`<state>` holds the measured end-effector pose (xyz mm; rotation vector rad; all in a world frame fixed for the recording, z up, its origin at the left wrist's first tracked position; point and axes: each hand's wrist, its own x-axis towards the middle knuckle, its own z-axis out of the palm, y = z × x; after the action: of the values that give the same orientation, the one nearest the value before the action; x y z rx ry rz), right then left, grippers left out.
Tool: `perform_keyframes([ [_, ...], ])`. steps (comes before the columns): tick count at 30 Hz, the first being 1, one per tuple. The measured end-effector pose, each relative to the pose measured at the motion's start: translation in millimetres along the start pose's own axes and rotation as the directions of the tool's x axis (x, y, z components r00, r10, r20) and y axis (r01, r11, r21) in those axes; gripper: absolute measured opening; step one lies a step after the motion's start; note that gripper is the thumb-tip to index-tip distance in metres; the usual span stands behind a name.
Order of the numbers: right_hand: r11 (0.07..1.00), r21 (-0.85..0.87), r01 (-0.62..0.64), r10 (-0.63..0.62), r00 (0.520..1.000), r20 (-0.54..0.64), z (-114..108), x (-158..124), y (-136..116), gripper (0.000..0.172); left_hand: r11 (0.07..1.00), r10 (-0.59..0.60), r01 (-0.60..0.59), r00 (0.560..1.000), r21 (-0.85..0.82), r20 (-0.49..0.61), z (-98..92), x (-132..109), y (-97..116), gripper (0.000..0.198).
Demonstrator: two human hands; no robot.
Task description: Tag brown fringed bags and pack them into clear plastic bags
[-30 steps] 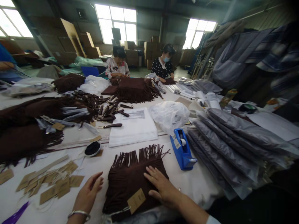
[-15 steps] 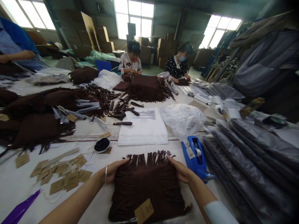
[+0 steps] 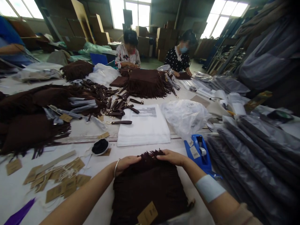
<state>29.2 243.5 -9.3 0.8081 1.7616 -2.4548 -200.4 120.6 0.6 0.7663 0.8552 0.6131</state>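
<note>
A dark brown suede piece with a fringed edge [image 3: 147,190] lies on the white table top [image 3: 98,193] right in front of me, a kraft paper tag [image 3: 147,214] on its near part. My left hand [image 3: 127,164], a metal bangle [image 3: 116,167] on its wrist, grips the fringe from the left. My right hand [image 3: 172,157] grips it from the right. The fingers of both hands curl over the fringe, bending it down and hiding part of it.
A blue tape dispenser [image 3: 199,153] stands just right of my right hand, beside stacked grey packages [image 3: 248,159]. Kraft tags [image 3: 58,179] lie to my left. Ahead are a white folded sheet [image 3: 142,126], a plastic bag [image 3: 185,117], leather straps [image 3: 117,109] and seated co-workers [image 3: 127,53].
Both hands have moved in from the sides of the piece onto its fringe, which now bends over instead of standing out. The head view has shifted slightly.
</note>
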Motion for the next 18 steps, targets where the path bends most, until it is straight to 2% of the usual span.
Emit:
perform_keyframes([
  [2,0.967,-0.220,0.127,-0.126,0.992,0.020,14,-18,-2,0.037,0.943,0.104,-0.102,0.995,0.315,0.012,11.1,-11,0,0.045],
  [3,0.913,-0.356,0.200,-0.199,0.979,0.041,23,-28,2,0.036,0.857,0.175,-0.173,0.984,0.485,0.042,18.1,-17,-3,0.042],
  [5,0.755,-0.579,0.306,-0.314,0.945,0.090,44,-49,20,0.037,0.604,0.264,-0.272,0.955,0.749,0.134,34.4,-26,-18,0.044],
  [7,0.659,-0.675,0.332,-0.373,0.923,0.090,66,-71,47,0.042,0.381,0.281,-0.295,0.940,0.876,0.194,50.8,-32,-40,0.052],
  [9,0.640,-0.696,0.326,-0.411,0.911,0.049,84,-92,73,0.042,0.256,0.294,-0.278,0.935,0.926,0.200,63.7,-36,-62,0.057],
  [12,0.690,-0.631,0.354,-0.496,0.867,-0.056,94,-113,86,0.033,0.206,0.352,-0.256,0.920,0.944,0.173,74.0,-39,-82,0.051],
  [15,0.692,-0.598,0.404,-0.607,0.774,-0.180,85,-111,68,0.033,0.191,0.363,-0.256,0.916,0.948,0.174,81.0,-42,-83,0.044],
  [16,0.680,-0.621,0.391,-0.621,0.757,-0.203,80,-104,59,0.034,0.188,0.370,-0.253,0.913,0.949,0.170,84.5,-44,-81,0.042],
  [18,0.637,-0.698,0.327,-0.607,0.771,-0.194,74,-86,47,0.038,0.184,0.410,-0.256,0.897,0.949,0.162,92.7,-47,-75,0.036],
])
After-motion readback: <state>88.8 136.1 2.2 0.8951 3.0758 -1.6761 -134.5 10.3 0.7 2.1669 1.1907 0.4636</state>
